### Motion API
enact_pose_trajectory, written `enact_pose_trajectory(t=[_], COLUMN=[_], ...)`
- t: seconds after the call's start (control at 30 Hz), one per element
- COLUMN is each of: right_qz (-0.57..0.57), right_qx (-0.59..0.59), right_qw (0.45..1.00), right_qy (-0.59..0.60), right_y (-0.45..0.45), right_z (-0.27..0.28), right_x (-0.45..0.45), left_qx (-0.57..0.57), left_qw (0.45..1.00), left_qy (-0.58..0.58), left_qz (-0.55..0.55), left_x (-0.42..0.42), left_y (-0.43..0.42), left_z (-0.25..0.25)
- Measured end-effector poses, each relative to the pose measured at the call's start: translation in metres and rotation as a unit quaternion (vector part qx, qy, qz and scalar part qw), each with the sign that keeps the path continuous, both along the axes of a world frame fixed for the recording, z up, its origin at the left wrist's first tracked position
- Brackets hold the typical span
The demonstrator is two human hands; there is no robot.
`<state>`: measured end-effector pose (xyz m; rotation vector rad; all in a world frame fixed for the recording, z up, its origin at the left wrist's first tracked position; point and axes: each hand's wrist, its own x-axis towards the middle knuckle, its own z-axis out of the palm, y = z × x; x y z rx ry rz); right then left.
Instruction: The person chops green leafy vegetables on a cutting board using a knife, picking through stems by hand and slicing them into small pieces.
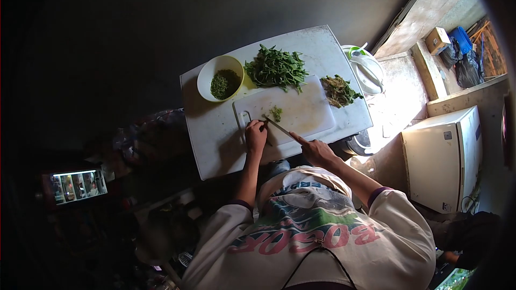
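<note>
On a white cutting board (309, 110) lies a small heap of chopped greens (276, 113). My right hand (318, 153) grips a knife (278, 127), its blade slanting across the board towards my left fingertips. My left hand (256, 135) is closed at the board's near left corner, by the handle hole. Thin dark green stems seem to poke out of its fingers, though the grip is partly hidden. Behind the board sits a pile of leafy greens (277, 68). A yellow-rimmed bowl (206, 78) holds finely chopped greens (224, 84). Wilted trimmings (340, 91) lie to the right.
All of this stands on a white table (215, 156) against a dark wall. Right of it are a white tub (371, 78) with a lid and a white refrigerator (432, 158). A lit screen or case (79, 186) glows at left. Part of another person (473, 239) shows at lower right.
</note>
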<state>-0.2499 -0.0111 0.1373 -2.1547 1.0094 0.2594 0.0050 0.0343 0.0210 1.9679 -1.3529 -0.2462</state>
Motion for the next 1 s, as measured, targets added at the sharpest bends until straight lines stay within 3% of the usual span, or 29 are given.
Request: enact_pose_trajectory(t=[0.2,0.27,0.63,0.77,1.0], right_qz=[0.011,-0.006,0.008,-0.045,-0.036], right_qx=[-0.018,-0.045,-0.027,-0.001,-0.001], right_qw=[1.0,0.995,0.998,0.998,0.999], right_qy=[0.0,-0.094,-0.052,-0.041,-0.029], right_y=[0.005,0.002,-0.01,0.003,0.0], right_z=[-0.032,-0.058,-0.047,-0.057,-0.015], right_x=[0.015,0.025,0.026,0.002,-0.002], left_qx=[-0.011,-0.003,-0.023,-0.027,-0.003], left_qw=[1.0,0.999,0.999,0.999,1.0], left_qy=[0.013,0.031,0.028,0.041,0.023], left_qz=[0.013,0.012,0.022,0.018,0.013], left_x=[-0.001,-0.005,-0.004,-0.005,-0.006], left_y=[0.002,0.0,0.001,0.0,-0.006], left_z=[0.002,0.0,0.006,0.008,0.004])
